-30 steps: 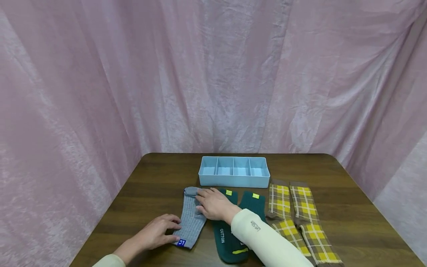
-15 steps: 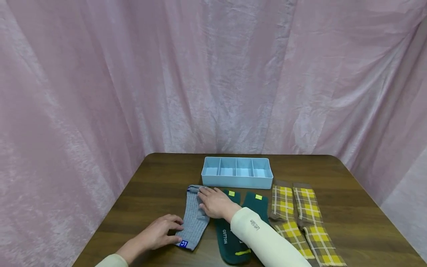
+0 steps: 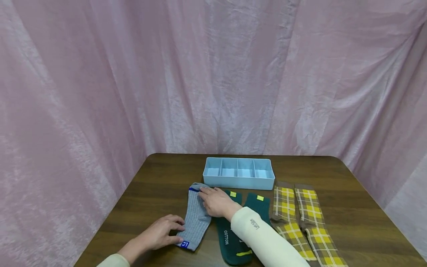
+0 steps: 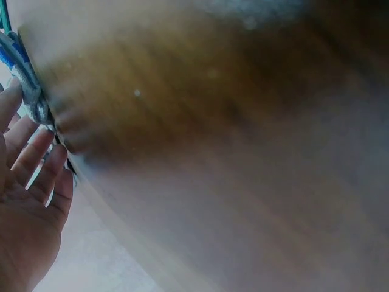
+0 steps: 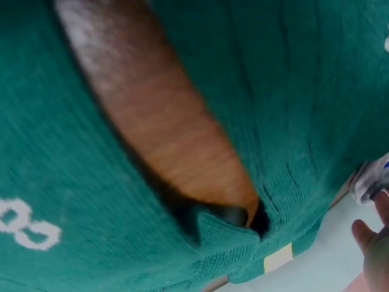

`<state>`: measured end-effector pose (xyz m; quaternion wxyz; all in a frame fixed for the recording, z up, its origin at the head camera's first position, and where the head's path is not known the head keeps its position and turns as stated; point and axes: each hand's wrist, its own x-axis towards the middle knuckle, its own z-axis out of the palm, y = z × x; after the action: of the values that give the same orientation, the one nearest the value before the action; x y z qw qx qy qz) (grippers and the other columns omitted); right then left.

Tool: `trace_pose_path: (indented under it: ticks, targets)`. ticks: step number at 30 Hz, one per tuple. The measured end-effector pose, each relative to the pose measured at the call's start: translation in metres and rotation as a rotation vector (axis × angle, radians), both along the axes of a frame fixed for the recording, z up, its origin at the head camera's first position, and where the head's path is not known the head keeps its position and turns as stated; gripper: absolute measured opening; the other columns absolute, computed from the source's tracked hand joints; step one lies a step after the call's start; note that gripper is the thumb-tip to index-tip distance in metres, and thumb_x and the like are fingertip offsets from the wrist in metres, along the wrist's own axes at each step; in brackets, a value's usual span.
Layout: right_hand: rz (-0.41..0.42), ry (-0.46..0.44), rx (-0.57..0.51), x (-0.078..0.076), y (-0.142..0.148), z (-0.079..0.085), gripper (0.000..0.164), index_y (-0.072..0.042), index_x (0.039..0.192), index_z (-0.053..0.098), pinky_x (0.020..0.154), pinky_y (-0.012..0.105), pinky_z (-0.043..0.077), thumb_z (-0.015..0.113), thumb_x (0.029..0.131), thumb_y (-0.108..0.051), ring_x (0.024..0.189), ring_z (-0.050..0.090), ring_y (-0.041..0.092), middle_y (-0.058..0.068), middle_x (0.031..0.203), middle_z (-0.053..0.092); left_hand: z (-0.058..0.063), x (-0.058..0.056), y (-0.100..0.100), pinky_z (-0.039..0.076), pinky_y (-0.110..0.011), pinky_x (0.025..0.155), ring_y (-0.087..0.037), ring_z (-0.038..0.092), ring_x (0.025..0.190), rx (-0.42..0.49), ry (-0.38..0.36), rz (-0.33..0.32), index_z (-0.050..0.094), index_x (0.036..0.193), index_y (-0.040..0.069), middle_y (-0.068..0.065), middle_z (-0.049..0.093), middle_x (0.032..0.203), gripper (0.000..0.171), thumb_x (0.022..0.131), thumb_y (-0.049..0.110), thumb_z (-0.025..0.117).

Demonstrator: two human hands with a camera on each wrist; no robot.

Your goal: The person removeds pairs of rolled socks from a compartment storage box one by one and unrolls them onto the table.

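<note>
A grey ribbed sock (image 3: 197, 220) lies flat on the table, a blue stripe at its far cuff and a blue label at its near end. My left hand (image 3: 163, 231) touches its left edge, thumb apart from the fingers. On the cuff rest the extended fingers of my right hand (image 3: 217, 202). The left wrist view has the left hand (image 4: 30, 213) with fingers extended at the bunched sock (image 4: 30, 91). At the right wrist view's edge, the right hand (image 5: 377, 249) touches the sock (image 5: 369, 182), thumb apart.
Green socks (image 3: 230, 246) with yellow tags lie under and beside my right forearm. Yellow plaid socks (image 3: 308, 207) lie farther right. Behind stands a light blue box (image 3: 238, 181) with several compartments. A pink curtain (image 3: 213, 81) hangs behind the wooden table (image 3: 160, 178).
The sock's far cuff has shifted and spread slightly under my right fingers, and its blue stripe now shows. The left hand stays at the sock's edge. The whole view has shifted slightly.
</note>
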<state>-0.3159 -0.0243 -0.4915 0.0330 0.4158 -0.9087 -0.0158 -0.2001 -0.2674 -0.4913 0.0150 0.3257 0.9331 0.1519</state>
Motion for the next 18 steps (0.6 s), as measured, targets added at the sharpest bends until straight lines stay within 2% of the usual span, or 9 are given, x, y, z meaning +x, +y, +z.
trace_pose_path:
  ticks: [7, 12, 18]
  targets:
    - [-0.071, -0.082, 0.02, -0.0035, -0.0002, 0.0003, 0.053, -0.018, 0.154, 0.038, 0.115, 0.042, 0.028, 0.043, 0.105, -0.038, 0.145, 0.03, 0.016, -0.001, 0.159, 0.033, -0.0031, -0.0001, -0.0009, 0.048, -0.044, 0.094, -0.02, 0.057, 0.115, -0.002, 0.007, -0.007, 0.075, 0.113, 0.014, 0.004, 0.062, 0.122, 0.04, 0.092, 0.047, 0.067]
    - [-0.113, -0.171, 0.001, -0.0034, -0.0003, 0.0008, 0.062, -0.02, 0.155, 0.035, 0.116, 0.044, 0.026, 0.045, 0.102, -0.05, 0.146, 0.027, 0.018, -0.002, 0.16, 0.031, -0.0043, -0.0003, -0.001, 0.048, -0.044, 0.094, -0.02, 0.057, 0.115, -0.002, 0.019, -0.019, 0.075, 0.114, 0.015, 0.003, 0.062, 0.123, 0.041, 0.093, 0.049, 0.065]
    - [-0.13, -0.207, 0.012, -0.0045, -0.0011, -0.0011, 0.071, -0.021, 0.156, 0.033, 0.116, 0.046, 0.023, 0.046, 0.098, -0.059, 0.148, 0.024, 0.018, -0.002, 0.161, 0.027, -0.0038, -0.0001, -0.0019, 0.049, -0.044, 0.093, -0.019, 0.058, 0.113, -0.003, 0.045, -0.028, 0.076, 0.112, 0.015, 0.003, 0.063, 0.121, 0.039, 0.093, 0.047, 0.066]
